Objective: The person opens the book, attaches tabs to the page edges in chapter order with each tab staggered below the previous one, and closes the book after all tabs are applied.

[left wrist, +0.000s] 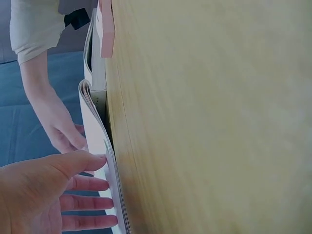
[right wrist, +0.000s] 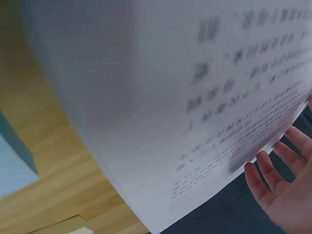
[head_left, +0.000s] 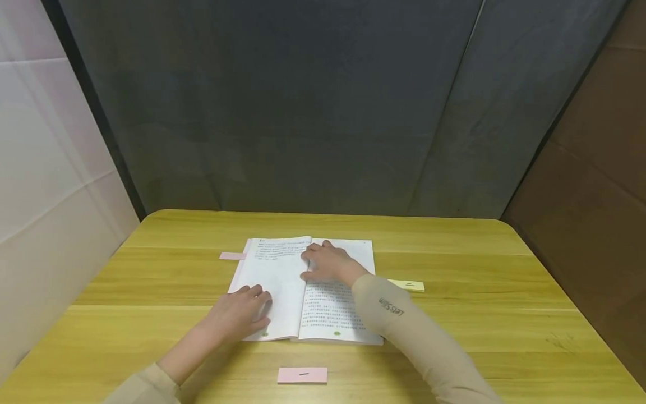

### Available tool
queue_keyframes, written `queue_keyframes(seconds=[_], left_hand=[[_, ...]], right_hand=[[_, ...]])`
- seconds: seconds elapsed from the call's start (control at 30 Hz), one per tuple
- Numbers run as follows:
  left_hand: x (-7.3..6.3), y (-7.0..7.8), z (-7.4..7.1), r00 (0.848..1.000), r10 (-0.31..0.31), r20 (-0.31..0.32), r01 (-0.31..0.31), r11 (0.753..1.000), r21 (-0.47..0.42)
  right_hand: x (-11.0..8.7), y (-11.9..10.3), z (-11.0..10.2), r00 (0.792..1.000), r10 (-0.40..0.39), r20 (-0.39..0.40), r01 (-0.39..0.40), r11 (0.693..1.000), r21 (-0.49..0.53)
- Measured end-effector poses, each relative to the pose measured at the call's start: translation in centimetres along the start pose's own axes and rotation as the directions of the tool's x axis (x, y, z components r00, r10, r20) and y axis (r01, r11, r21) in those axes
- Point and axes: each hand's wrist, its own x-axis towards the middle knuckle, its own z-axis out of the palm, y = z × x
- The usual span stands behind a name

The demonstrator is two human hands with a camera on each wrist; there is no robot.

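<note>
A printed book [head_left: 282, 280] lies spread flat on the wooden table, its pages white with rows of text. On the lower left page rests my left hand [head_left: 244, 313]; in the left wrist view its extended fingers [left wrist: 87, 203] touch the page near the edge. My right hand [head_left: 329, 265] lies over the upper part of the book beside the spine, fingertips on the paper. In the right wrist view, the loosely bent fingers of that hand [right wrist: 287, 190] meet the page's edge. Neither hand has anything gripped.
A pink tab [head_left: 232, 256] sticks out past the book's left edge. Right of the book sits a yellow slip [head_left: 411, 285] with a dark mark, partly behind the right sleeve. A pink slip [head_left: 302, 375] with one stroke lies in front. Dark cloth [head_left: 303, 112] hangs behind the table.
</note>
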Motion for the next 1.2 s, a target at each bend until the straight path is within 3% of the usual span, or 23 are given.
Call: queue_keyframes(seconds=[0.2, 0.53, 0.97, 1.2], left_hand=[[0.1, 0.0, -0.2, 1.000, 0.009, -0.023, -0.009, 1.000, 0.003], [0.4, 0.1, 0.2, 1.000, 0.003, -0.005, -0.003, 1.000, -0.012], [0.6, 0.1, 0.3, 1.000, 0.005, 0.000, -0.005, 1.000, -0.008], [0.6, 0.1, 0.2, 1.000, 0.004, -0.012, -0.004, 1.000, -0.005]], right_hand=[[0.1, -0.2, -0.1, 1.000, -0.015, -0.024, 0.013, 0.996, -0.083], [0.0, 0.2, 0.7, 1.000, -0.019, -0.017, 0.017, 0.994, -0.104], [-2.3, 0.2, 1.5, 0.987, -0.145, -0.073, 0.139, 0.987, -0.087], [-2.8, -0.3, 1.7, 0.982, -0.157, -0.104, 0.143, 0.981, -0.133]])
